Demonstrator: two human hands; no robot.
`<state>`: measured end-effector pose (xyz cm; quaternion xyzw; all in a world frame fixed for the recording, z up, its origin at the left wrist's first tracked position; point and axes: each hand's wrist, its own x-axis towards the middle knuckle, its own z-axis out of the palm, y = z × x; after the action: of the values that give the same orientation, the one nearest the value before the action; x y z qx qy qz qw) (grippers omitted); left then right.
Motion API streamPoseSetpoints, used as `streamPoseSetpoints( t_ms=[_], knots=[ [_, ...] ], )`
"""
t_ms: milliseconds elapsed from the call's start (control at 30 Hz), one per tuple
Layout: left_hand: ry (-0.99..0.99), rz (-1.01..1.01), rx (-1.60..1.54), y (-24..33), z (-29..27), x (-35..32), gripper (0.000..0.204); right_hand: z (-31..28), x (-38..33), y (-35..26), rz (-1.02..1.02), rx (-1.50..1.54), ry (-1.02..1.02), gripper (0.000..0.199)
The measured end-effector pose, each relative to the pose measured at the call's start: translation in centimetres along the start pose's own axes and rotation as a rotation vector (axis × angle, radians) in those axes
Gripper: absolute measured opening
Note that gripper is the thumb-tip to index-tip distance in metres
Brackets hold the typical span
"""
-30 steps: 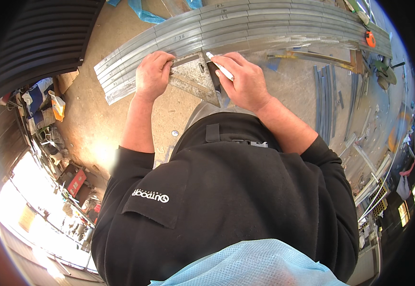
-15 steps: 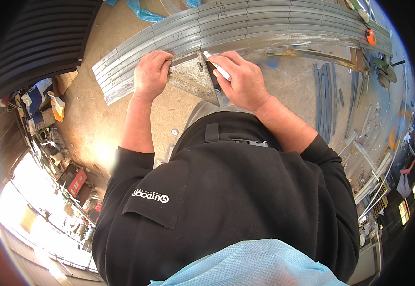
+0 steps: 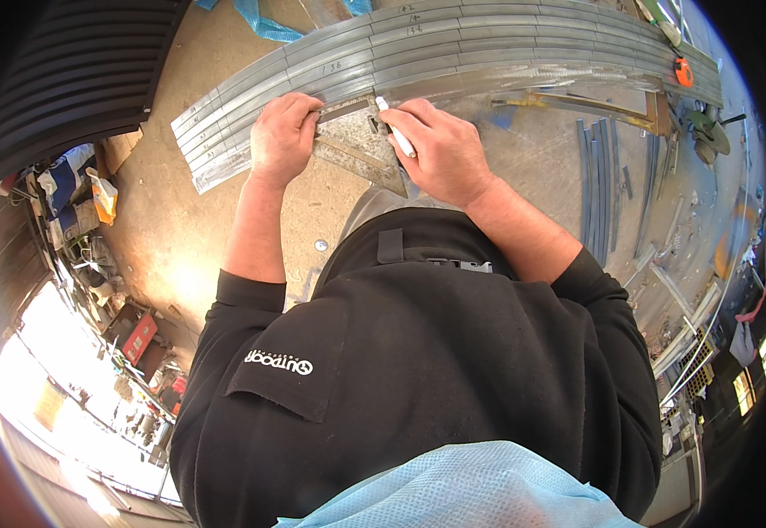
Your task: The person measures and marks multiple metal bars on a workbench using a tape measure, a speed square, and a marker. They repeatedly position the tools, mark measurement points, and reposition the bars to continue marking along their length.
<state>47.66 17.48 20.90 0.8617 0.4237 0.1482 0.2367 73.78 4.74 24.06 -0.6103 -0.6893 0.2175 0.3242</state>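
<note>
Several grey metal bars lie side by side in front of me, with thin cross lines and handwritten marks on them. My left hand is closed on the left end of a worn metal set square, whose long side rests along the nearest bar. A white marker pen is pinched in my right hand. Its tip points away from me, at the right corner of the set square by the bar's near edge. Whether the tip touches the metal I cannot tell.
An orange tape measure sits on the right end of the bars. An angle grinder lies just beyond it. Blue-grey strips lie on the floor to the right. Blue webbing is at the far left, near a dark corrugated panel.
My right hand has shifted slightly left and the pen has turned a little more upright. My left hand and the set square have moved very slightly to the right.
</note>
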Motion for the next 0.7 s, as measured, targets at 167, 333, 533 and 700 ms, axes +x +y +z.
streamPoseSetpoints(
  t_ms=[167, 333, 533, 700],
  knots=[
    [0.002, 0.004, -0.009, -0.1, 0.0, 0.0, 0.011, 0.0, 0.3, -0.3, 0.002, 0.014, 0.026, 0.023],
    [0.004, 0.003, -0.016, -0.3, 0.2, -0.1, 0.011, -0.6, 0.2, 0.0, 0.030, 0.030, -0.015, 0.021],
    [0.013, 0.015, -0.015, -0.5, 0.5, -0.1, 0.011, -1.8, -1.9, 0.1, 0.121, 0.007, 0.015, 0.025],
    [0.100, -0.026, -0.114, -0.3, -0.3, -0.5, 0.010, -4.3, -4.8, 0.9, 0.243, 0.058, 0.089, 0.022]
  ],
)
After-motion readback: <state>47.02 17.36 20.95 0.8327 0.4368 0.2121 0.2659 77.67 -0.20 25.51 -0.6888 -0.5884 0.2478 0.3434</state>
